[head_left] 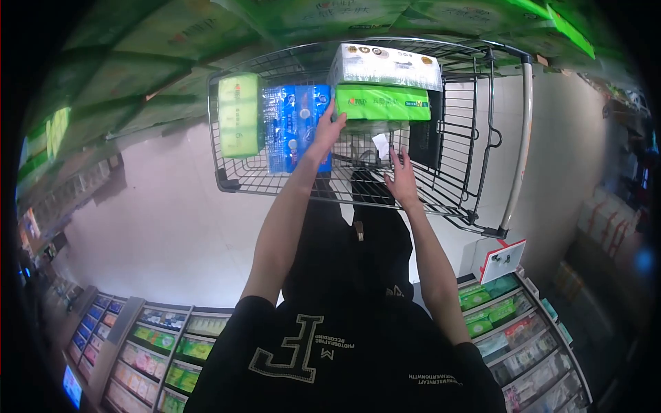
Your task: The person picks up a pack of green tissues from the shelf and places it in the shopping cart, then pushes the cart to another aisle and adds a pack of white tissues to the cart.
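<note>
A wire shopping cart (pixel 323 196) stands in front of me with packs inside. My left hand (pixel 328 131) reaches in where a blue plastic-wrapped pack (pixel 296 117) meets a green tissue pack (pixel 382 103). Its fingers are stretched along the green pack's left end, with the thumb apart; whether they bear any weight I cannot tell. Below that pack's right part, my right hand (pixel 402 180) has its fingers spread and holds nothing. Close to its fingertips is a small white slip (pixel 381 145). A white printed pack (pixel 389 65) lies behind the green one.
A pale green pack (pixel 239 115) fills the cart's left end. The cart's push handle (pixel 521 148) is at the right. Green stacked packs (pixel 158 62) border the far side. Shelves of packaged goods (pixel 165 344) stand behind me, with a red-edged sign (pixel 502 260) at the right.
</note>
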A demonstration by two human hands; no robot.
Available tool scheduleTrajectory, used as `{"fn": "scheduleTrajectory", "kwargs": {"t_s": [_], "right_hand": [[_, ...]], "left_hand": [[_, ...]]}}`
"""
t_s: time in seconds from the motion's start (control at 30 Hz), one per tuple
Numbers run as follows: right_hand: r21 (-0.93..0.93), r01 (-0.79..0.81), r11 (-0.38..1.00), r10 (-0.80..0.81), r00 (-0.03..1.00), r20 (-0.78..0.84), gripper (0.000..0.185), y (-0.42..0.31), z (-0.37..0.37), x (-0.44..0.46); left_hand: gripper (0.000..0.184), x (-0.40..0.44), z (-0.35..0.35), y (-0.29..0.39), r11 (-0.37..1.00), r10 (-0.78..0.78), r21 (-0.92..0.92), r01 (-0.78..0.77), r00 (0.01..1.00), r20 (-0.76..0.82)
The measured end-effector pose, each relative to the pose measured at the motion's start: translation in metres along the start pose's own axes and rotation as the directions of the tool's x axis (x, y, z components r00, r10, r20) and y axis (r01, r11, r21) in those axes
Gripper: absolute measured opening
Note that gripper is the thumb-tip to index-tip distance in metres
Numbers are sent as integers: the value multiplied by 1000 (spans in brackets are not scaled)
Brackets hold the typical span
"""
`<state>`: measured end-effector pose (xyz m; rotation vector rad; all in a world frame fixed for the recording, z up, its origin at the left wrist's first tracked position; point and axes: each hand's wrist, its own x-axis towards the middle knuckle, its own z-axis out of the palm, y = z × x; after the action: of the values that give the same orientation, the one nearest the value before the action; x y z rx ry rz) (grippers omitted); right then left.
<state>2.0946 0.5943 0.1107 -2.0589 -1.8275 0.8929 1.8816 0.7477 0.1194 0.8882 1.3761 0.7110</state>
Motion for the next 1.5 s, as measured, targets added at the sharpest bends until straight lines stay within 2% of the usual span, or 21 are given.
{"fn": "scheduleTrajectory", "kwargs": {"t_s": [0.1, 0.23, 0.4, 0.47, 0.6, 0.67, 0.7, 0.73, 0.77, 0.87, 0.93, 0.97, 1.03, 1.07, 1.1, 1.2, 1.23, 1.27, 1.3, 1.43, 1.5], "right_hand": [[29, 19, 999, -24, 987, 156, 70, -3, 4, -2], [100, -8, 995, -6, 990, 141, 58, 11, 9, -5], [134, 20, 991, -29, 997, 69, 49, 17, 10, -9], [119, -20, 993, -2, 982, 187, 48, 11, 2, -9], [115, -28, 993, 1, 973, 232, 44, 7, -4, -12], [25, 4, 1000, -9, 986, 167, 43, 11, 4, -14], [65, -21, 998, 14, 994, 104, 49, 4, -4, -14], [112, -40, 993, 35, 998, 44, 55, -2, -12, -13], [162, -35, 986, 45, 997, -59, 60, 1, -13, -10], [221, -78, 972, 143, 944, -297, 77, 0, -39, 3], [-121, -69, 990, 26, 944, -330, 87, 12, -56, 14], [-118, -52, 992, 7, 934, -356, 87, 20, -60, 23], [-383, 44, 923, -114, 980, -164, 90, 35, -60, 34], [-383, 51, 922, -128, 976, -177, 90, 38, -63, 37], [-397, 53, 916, -107, 988, -115, 90, 39, -67, 41], [-437, 51, 898, -81, 995, -50, 89, 33, -73, 55], [-465, 49, 884, -67, 997, -22, 90, 34, -75, 63], [-493, 45, 869, -47, 999, 8, 92, 35, -75, 69], [-566, 79, 821, -145, 987, -74, 92, 35, -73, 77], [-647, 152, 747, -242, 969, -51, 89, 46, -77, 92], [-641, 156, 751, -206, 979, -3, 88, 45, -78, 96]], "left_hand": [[65, 23, -3, -1, 994, 93, 62, -93, 996, 1], [64, 29, -9, -3, 996, 53, 74, -59, 994, 91], [64, 37, -11, -9, 993, 40, 103, -49, 995, 93], [64, 39, -12, -15, 993, 23, 109, -34, 995, 94], [65, 26, -11, 3, 974, -40, 226, 20, 996, 83], [64, 29, -9, -9, 968, 114, 221, -121, 993, 42], [69, 34, -16, -14, 937, 62, 338, -88, 994, 87], [75, 44, -20, -39, 886, 207, 404, -226, 974, 91], [80, 27, -24, -29, 851, 244, 434, -295, 955, 171], [98, -4, -34, -33, 822, 40, 545, -166, 971, 236], [107, -19, -36, -36, 770, 178, 520, -369, 908, 379], [112, -25, -34, -30, 748, 218, 520, -411, 894, 392], [119, -47, -30, -8, 645, 277, 567, -513, 848, 452], [122, -59, -29, 5, 556, 293, 607, -568, 817, 496], [122, -67, -27, 15, 529, 225, 672, -517, 850, 476], [118, -55, -27, 11, 431, 249, 739, -517, 856, 453], [110, -50, -24, 6, 415, 315, 723, -553, 832, 456], [110, -45, -21, 1, 409, 323, 725, -554, 831, 452], [106, -40, -16, 0, 436, 347, 707, -557, 829, 439], [94, -34, -17, -7, 501, 324, 686, -527, 849, 416], [93, -32, -20, -7, 511, 301, 687, -516, 857, 419]]}}
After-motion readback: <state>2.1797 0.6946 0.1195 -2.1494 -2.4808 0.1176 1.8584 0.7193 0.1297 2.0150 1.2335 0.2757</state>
